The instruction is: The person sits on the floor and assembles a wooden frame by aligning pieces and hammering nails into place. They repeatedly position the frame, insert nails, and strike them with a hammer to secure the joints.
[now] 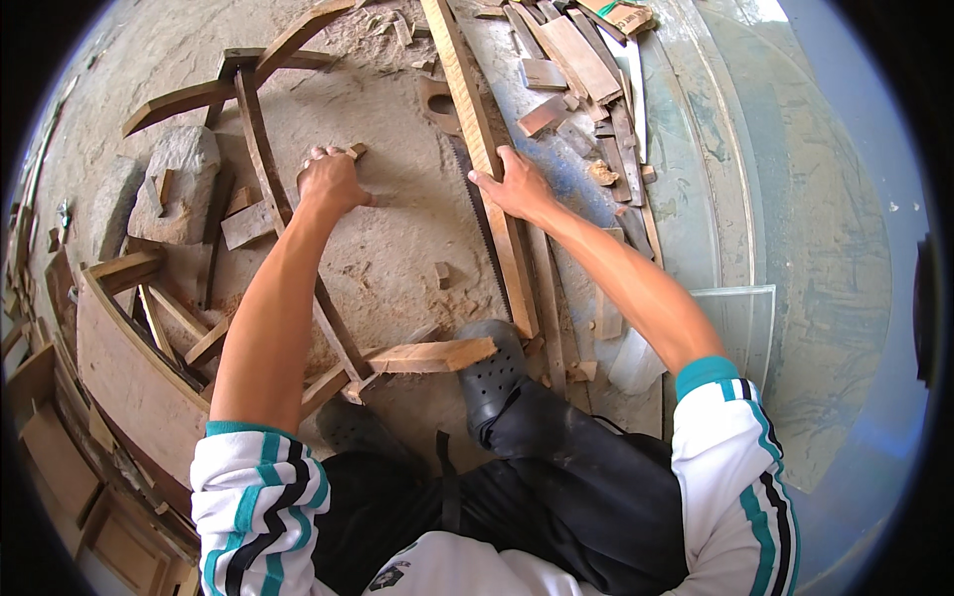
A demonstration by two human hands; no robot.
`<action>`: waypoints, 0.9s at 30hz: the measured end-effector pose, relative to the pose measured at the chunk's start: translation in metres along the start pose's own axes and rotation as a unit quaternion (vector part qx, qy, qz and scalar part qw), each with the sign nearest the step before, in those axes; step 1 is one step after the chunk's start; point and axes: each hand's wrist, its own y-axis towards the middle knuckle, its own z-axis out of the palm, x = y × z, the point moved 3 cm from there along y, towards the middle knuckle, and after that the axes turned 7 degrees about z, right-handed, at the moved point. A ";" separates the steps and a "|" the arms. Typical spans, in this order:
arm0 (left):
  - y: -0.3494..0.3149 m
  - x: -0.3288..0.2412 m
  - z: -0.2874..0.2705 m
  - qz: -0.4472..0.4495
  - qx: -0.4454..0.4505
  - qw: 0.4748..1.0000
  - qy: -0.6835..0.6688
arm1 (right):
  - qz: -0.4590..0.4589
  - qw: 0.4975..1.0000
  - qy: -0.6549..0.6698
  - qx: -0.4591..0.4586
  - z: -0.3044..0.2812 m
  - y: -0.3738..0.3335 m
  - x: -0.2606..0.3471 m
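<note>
My right hand (519, 187) grips the edge of a long wooden plank (465, 74), thumb on its near face. Beside and partly under that plank lies a handsaw (483, 223), its wooden handle at the far end and its toothed blade running toward my foot. Further left, my left hand (333, 181) reaches down to the floor, thumb stretched out to the side. A small wood block (356, 151) sits by its fingertips; whether they touch it I cannot tell. Close to that hand stands a wooden frame (260, 149) of a long bar with angled crosspieces at both ends.
Two grey stones (179, 184) rest left of the frame. Wood offcuts (581, 60) pile up at the far right, near a glass sheet (740, 308). A curved wooden panel (134, 358) stands at left. My clog (492, 372) is close to the frame's near crosspiece (427, 356).
</note>
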 end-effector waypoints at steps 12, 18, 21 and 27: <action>-0.003 -0.002 -0.003 0.001 0.028 1.000 -0.013 | -0.046 0.983 -0.112 -0.136 -0.053 0.042 -0.083; -0.004 -0.001 0.004 0.062 -0.040 0.997 0.006 | -0.093 0.972 -0.158 -0.147 -0.052 0.053 -0.094; 0.001 0.004 0.012 0.008 -0.013 1.000 -0.012 | -0.143 0.955 -0.221 -0.140 -0.053 0.051 -0.092; -0.026 -0.014 0.019 -0.044 -0.077 0.995 0.053 | -0.025 0.986 -0.098 -0.136 -0.036 0.035 -0.066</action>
